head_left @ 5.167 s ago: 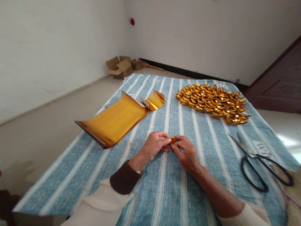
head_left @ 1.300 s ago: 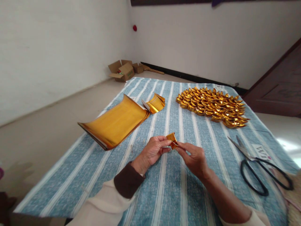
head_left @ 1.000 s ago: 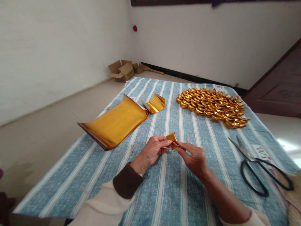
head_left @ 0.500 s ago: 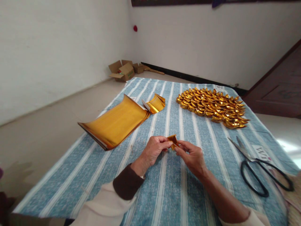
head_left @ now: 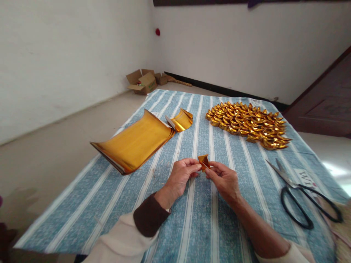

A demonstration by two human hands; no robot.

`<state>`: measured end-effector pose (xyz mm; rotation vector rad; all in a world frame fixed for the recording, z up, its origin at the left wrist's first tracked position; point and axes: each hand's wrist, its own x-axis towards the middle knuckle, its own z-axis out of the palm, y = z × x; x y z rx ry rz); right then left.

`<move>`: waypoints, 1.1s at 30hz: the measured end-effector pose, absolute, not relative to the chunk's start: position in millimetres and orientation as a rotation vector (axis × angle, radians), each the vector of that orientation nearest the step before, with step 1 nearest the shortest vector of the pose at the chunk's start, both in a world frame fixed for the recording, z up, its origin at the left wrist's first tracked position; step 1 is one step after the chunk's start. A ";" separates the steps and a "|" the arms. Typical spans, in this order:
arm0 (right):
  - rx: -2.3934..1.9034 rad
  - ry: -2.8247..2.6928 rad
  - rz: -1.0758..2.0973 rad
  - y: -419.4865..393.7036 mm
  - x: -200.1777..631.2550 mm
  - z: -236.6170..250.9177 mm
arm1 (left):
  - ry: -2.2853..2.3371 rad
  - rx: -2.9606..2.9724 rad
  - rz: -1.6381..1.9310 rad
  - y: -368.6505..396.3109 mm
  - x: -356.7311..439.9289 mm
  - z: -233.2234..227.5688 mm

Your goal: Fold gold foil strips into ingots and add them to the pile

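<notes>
A small folded piece of gold foil paper (head_left: 203, 159) is held up between both hands over the striped cloth. My left hand (head_left: 184, 174) pinches its left side between thumb and fingers. On its right side, my right hand (head_left: 223, 178) grips it with thumb and fingertips. The lower part of the paper is partly hidden by the fingers. To the left lies a stack of large gold paper sheets (head_left: 134, 142), curled at the edges. A smaller curled stack of gold paper (head_left: 181, 120) touches its far right corner.
Many folded gold paper ingots (head_left: 244, 122) stand in rows at the back right. Open scissors with black handles (head_left: 294, 186) lie at the right, blades pointing away. A blue and white striped cloth (head_left: 109, 204) covers the table. Beyond it, cardboard boxes (head_left: 146, 84) sit on the floor.
The folded gold paper has turned slightly and moved a little to the right and up, opening wider at the top. Both hands shifted slightly with it and kept their pinch.
</notes>
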<state>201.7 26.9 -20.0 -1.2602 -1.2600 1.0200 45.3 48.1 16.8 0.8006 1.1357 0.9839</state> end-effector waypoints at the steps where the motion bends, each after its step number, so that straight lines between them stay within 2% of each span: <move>1: -1.255 -1.262 1.015 26.8 201.5 -19.7 | 1.133 0.794 0.981 47.7 45.4 16.8; 33: -1.279 -1.484 0.781 27.5 197.8 -15.1 | 1.232 0.858 0.984 48.0 44.9 20.0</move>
